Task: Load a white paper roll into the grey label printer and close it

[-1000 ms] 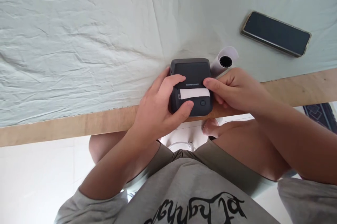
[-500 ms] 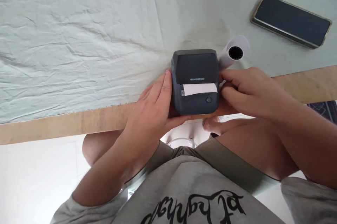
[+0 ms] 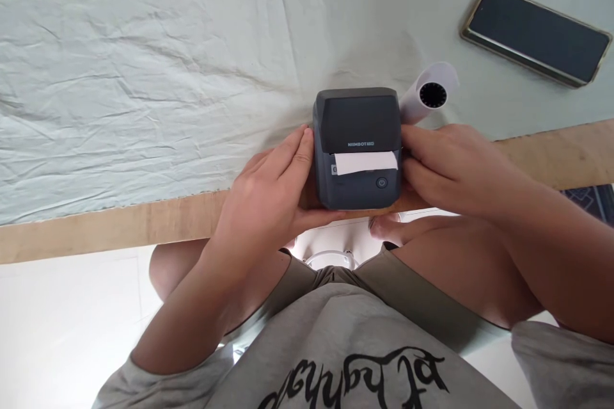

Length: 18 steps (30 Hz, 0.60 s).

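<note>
A dark label printer [image 3: 357,118] with NIIMBOT lettering stands upright at the table's near edge. From its front slot sticks a strip of white label paper [image 3: 366,162], just above the round power button. My left hand [image 3: 268,185] holds the printer's left side, its fingers along that side and its thumb at the lower front edge. Against the right side presses my right hand [image 3: 455,162], fingers bent together; the tips are partly hidden by the printer. Behind that hand a roll of white paper [image 3: 416,102] with a dark hollow core touches or nearly touches the printer.
A phone [image 3: 537,34] in a case lies at the far right on the pale, wrinkled cloth [image 3: 144,76]. The table's bare wooden edge [image 3: 119,230] runs across in front of my lap. A dark patterned fabric [image 3: 592,204] shows below it at the right.
My left hand has slid slightly left. My right hand's fingers have drawn closer together at the printer's side. The printer stays nearly in place, and the phone appears shifted slightly right.
</note>
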### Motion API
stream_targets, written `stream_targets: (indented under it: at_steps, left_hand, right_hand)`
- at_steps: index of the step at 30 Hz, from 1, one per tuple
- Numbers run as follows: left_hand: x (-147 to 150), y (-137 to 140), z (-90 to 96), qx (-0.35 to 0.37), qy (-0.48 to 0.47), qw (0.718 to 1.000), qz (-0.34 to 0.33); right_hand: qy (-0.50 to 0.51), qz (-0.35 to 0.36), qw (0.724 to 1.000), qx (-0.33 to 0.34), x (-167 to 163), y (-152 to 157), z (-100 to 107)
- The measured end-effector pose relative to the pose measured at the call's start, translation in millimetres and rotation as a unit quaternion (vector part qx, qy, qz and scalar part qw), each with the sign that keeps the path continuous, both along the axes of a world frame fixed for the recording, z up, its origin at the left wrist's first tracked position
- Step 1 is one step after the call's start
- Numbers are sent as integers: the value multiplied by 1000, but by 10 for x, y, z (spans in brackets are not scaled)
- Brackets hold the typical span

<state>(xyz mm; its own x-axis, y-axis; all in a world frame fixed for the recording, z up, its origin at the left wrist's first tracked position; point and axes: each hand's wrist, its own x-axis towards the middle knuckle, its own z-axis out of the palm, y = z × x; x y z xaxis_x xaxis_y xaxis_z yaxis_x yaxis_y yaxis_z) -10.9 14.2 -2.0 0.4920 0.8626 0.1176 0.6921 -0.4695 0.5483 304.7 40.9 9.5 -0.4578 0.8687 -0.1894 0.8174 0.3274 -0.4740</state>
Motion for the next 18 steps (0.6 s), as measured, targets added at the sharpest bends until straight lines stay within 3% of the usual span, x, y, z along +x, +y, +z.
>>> stream_targets:
  at_steps: [11, 18]
  left_hand:
    - [54, 115, 92, 34, 3, 999, -15]
    - [0, 32, -30, 74, 33, 997, 10]
  right_hand:
    - [-12, 5, 1000, 8, -9, -18, 37]
    - [11, -22, 1000, 15, -30, -94, 65]
